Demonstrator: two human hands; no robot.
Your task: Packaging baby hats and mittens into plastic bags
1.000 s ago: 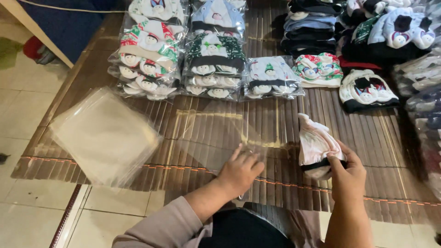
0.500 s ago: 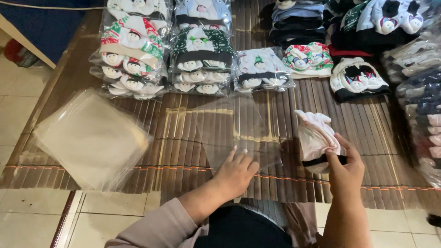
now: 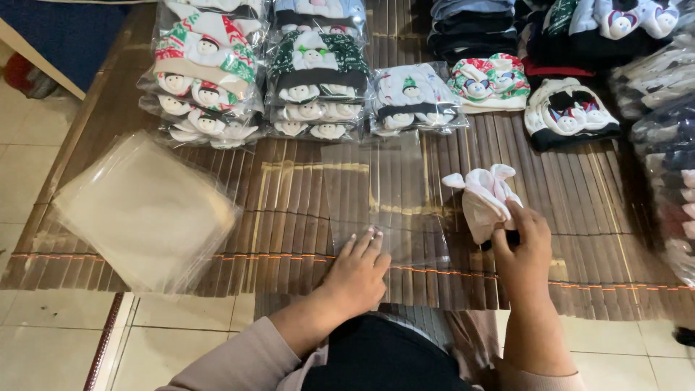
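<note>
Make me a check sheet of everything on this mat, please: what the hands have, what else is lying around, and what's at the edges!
Surface: brown slatted bamboo mat on a pale tiled floor.
Job's things: one clear plastic bag lying flat; small pink-and-white baby hat.
Clutter: stack of clear bags at left; bagged hats in piles along the top; unbagged hats at upper right.
Grippers: left hand pressing on the flat bag's near edge; right hand gripping the pink-and-white hat.
Cables: nothing seen.
Surroundings: more wrapped goods stacked at right edge; blue surface at top left.
</note>
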